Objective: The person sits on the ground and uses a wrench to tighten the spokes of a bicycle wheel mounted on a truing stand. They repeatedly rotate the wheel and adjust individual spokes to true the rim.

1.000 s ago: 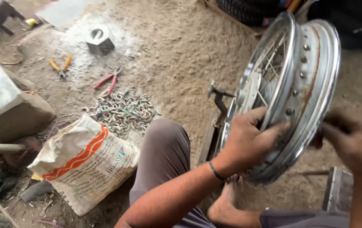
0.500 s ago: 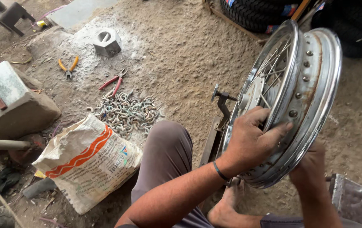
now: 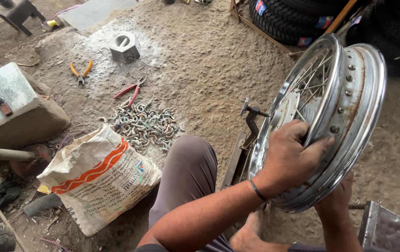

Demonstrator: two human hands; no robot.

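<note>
A chrome spoked wheel rim (image 3: pixel 349 112) stands upright on a small metal stand (image 3: pixel 251 126) in front of me. My left hand (image 3: pixel 291 156) grips the near edge of the rim, fingers curled over it and thumb across its rusty inner channel. My right hand (image 3: pixel 337 196) is under the rim's lower edge, mostly hidden behind it, and seems to hold it from below. My knee in grey trousers (image 3: pixel 188 172) is bent beside the stand, and a bare foot (image 3: pixel 251 233) rests below the wheel.
A pile of small metal links (image 3: pixel 141 123) lies on the dirt, with red pliers (image 3: pixel 127 91) and orange pliers (image 3: pixel 79 72) beyond. A printed sack (image 3: pixel 97 179), a stone block (image 3: pixel 11 107), a metal block (image 3: pixel 125 46), tyres (image 3: pixel 293 18) and a metal box (image 3: pixel 389 231) surround me.
My right hand has dropped from the rim's right side to beneath its lower edge. The left hand keeps its grip and the view has shifted slightly.
</note>
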